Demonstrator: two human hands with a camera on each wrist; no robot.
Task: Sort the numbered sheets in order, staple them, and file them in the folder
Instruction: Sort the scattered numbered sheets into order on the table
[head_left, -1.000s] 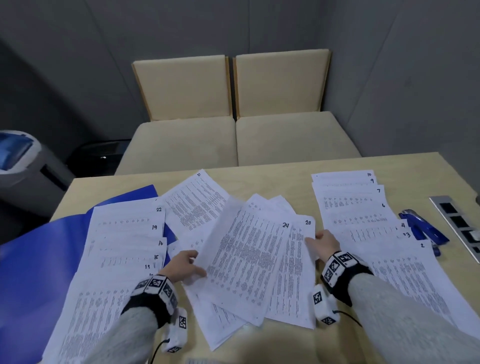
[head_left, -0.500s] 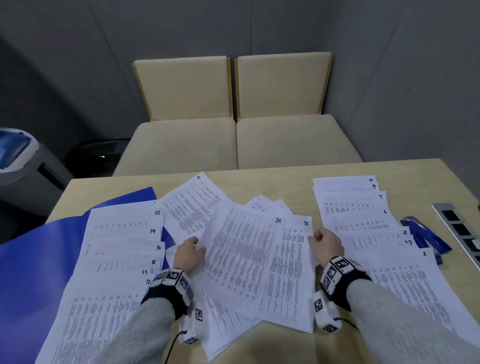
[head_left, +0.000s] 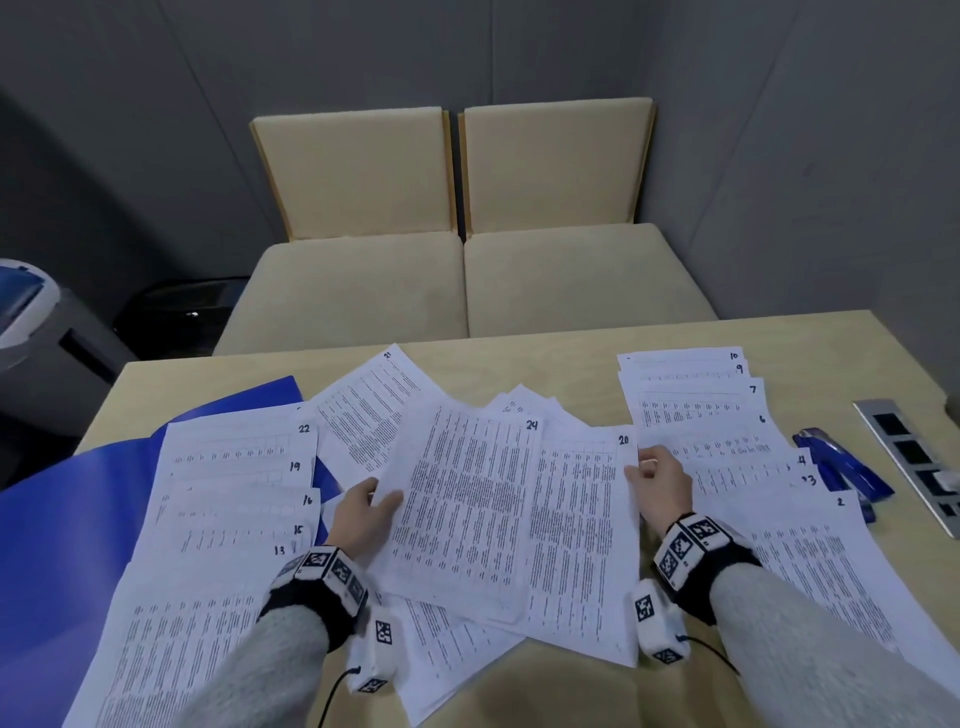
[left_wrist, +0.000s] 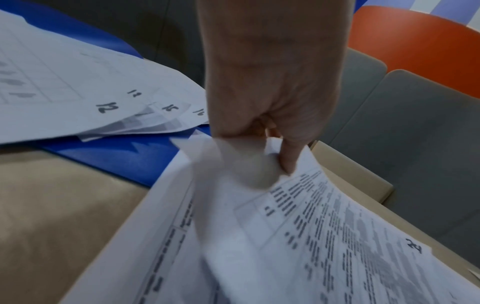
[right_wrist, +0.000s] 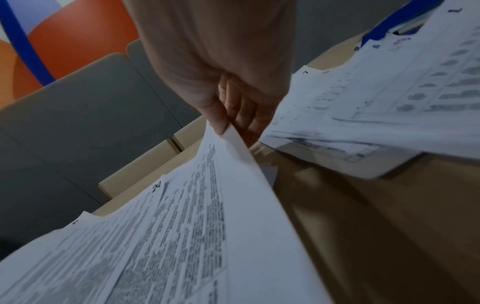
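Head view: left hand (head_left: 363, 512) pinched sheet 24 (head_left: 467, 499); right hand (head_left: 662, 480) pinched sheet 20 (head_left: 582, 519), just right of 24.

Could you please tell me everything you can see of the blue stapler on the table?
The stapler is glossy blue, plastic by its look, long and narrow. It lies on the pale wooden table at the right, beside a silver socket strip. Its near end is tucked under the right-hand row of sheets, close to sheet 2. Neither hand touches it. Its jaw cannot be made out.
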